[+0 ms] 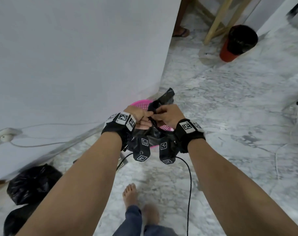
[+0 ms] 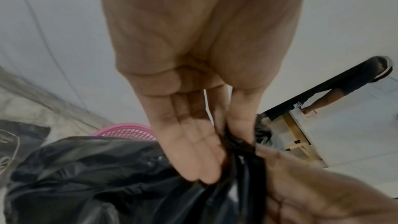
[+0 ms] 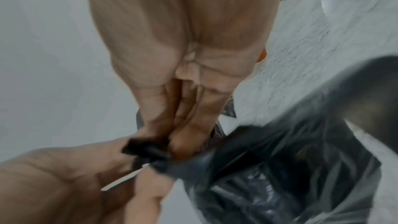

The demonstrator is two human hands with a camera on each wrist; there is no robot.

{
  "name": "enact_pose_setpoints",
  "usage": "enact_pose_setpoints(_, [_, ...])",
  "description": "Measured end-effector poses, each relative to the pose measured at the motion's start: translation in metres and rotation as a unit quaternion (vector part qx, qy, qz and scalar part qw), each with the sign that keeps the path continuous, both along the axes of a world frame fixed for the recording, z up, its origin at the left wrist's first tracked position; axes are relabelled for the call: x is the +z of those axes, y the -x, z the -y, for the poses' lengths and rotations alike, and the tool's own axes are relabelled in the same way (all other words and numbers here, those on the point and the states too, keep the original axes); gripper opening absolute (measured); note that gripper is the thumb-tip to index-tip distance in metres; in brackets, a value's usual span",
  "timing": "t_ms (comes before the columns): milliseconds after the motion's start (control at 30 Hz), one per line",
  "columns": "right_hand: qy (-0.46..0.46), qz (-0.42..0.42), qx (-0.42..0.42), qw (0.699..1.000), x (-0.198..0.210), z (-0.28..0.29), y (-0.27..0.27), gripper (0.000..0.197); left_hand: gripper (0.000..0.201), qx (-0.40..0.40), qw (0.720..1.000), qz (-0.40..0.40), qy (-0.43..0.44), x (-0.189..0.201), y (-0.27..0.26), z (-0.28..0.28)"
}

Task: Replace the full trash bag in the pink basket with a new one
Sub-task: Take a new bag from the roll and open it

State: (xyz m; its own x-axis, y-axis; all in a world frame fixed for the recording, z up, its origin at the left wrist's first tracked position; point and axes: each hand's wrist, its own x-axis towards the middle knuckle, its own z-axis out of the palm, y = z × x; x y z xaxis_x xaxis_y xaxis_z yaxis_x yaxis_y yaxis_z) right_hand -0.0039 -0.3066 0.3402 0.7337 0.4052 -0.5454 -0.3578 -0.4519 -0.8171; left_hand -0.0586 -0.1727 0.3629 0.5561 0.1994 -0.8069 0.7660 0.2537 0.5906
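A black trash bag [image 1: 149, 135] sits in the pink basket [image 1: 139, 104] on the floor by the white wall. Both hands meet above it at the bag's gathered neck [image 1: 154, 106]. My left hand [image 1: 147, 116] pinches the twisted neck between thumb and forefinger, its other fingers straight, as the left wrist view shows [image 2: 226, 135]. My right hand [image 1: 159, 113] grips the same neck from the right, fingers curled round it [image 3: 185, 140]. The bag's crinkled body [image 2: 96, 176] [image 3: 280, 176] hides most of the basket [image 2: 127, 130].
Two tied black bags [image 1: 30, 183] lie on the floor at lower left. A red bin with a black liner [image 1: 238, 43] stands by wooden stool legs [image 1: 218, 23]. A power strip [image 1: 3, 135] lies along the wall. My bare foot [image 1: 131, 195] is on the marble floor.
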Motion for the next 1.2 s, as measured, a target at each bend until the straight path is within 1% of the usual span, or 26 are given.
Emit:
enact_pose_setpoints(100, [-0.03, -0.058, -0.035, 0.997, -0.024, -0.003, -0.007, 0.015, 0.011, 0.018, 1.0, 0.009, -0.018, -0.02, -0.01, -0.013])
enact_pose_setpoints(133, [-0.033, -0.056, -0.046, 0.997, -0.03, -0.004, -0.009, 0.013, 0.014, 0.024, 0.999, 0.016, -0.018, -0.026, -0.011, -0.017])
enact_pose_setpoints(233, [-0.006, -0.036, -0.043, 0.998, -0.044, -0.006, -0.012, 0.013, 0.039, 0.036, 0.999, 0.017, 0.005, -0.048, -0.013, -0.027])
enact_pose_setpoints(300, [0.01, -0.024, -0.036, 0.999, -0.05, -0.006, -0.02, 0.015, 0.045, 0.032, 0.999, 0.024, 0.028, -0.057, -0.019, -0.027])
enact_pose_setpoints(433, [0.005, 0.001, -0.03, 1.0, -0.063, -0.007, -0.052, 0.016, 0.04, 0.043, 0.996, 0.056, 0.047, -0.071, -0.037, -0.031])
enact_pose_setpoints(533, [-0.003, -0.001, -0.019, 1.0, -0.074, -0.009, -0.068, 0.015, 0.027, 0.032, 0.998, 0.055, 0.004, -0.081, -0.051, -0.032])
enact_pose_setpoints(600, [0.008, -0.001, 0.023, 1.0, -0.081, -0.008, -0.074, 0.011, 0.022, 0.042, 0.997, 0.057, -0.013, -0.085, -0.06, -0.028])
enact_pose_setpoints(667, [0.02, -0.002, 0.072, 0.997, -0.085, -0.005, -0.078, 0.012, 0.024, 0.051, 0.996, 0.063, -0.021, -0.089, -0.066, -0.024])
enact_pose_setpoints(700, [0.012, -0.015, 0.074, 0.997, -0.09, -0.003, -0.081, 0.011, 0.025, 0.049, 0.996, 0.062, -0.028, -0.091, -0.069, -0.021])
enact_pose_setpoints(767, [-0.021, -0.05, 0.049, 0.997, -0.096, 0.002, -0.088, 0.007, 0.026, 0.047, 0.996, 0.056, -0.044, -0.094, -0.07, -0.015])
enact_pose_setpoints(800, [-0.026, -0.056, 0.049, 0.997, -0.099, 0.003, -0.092, 0.007, 0.026, 0.049, 0.997, 0.049, -0.038, -0.094, -0.071, -0.012])
enact_pose_setpoints(900, [-0.002, -0.023, 0.076, 0.997, -0.096, 0.003, -0.108, 0.013, 0.008, 0.062, 0.997, 0.044, 0.016, -0.091, -0.078, -0.007])
enact_pose_setpoints(967, [0.012, -0.015, 0.073, 0.997, -0.09, 0.003, -0.118, 0.018, 0.012, 0.063, 0.997, 0.033, 0.015, -0.086, -0.083, -0.005])
enact_pose_setpoints(1033, [0.024, -0.007, 0.076, 0.997, -0.086, 0.005, -0.127, 0.018, 0.02, 0.087, 0.996, 0.027, -0.005, -0.082, -0.089, -0.004])
enact_pose_setpoints(1100, [0.039, 0.016, 0.076, 0.996, -0.084, 0.007, -0.135, 0.016, 0.018, 0.116, 0.993, 0.026, -0.011, -0.08, -0.097, -0.003])
enact_pose_setpoints(1200, [0.055, 0.05, 0.039, 0.996, -0.086, 0.009, -0.148, 0.021, 0.015, 0.137, 0.99, 0.021, -0.012, -0.084, -0.108, -0.004])
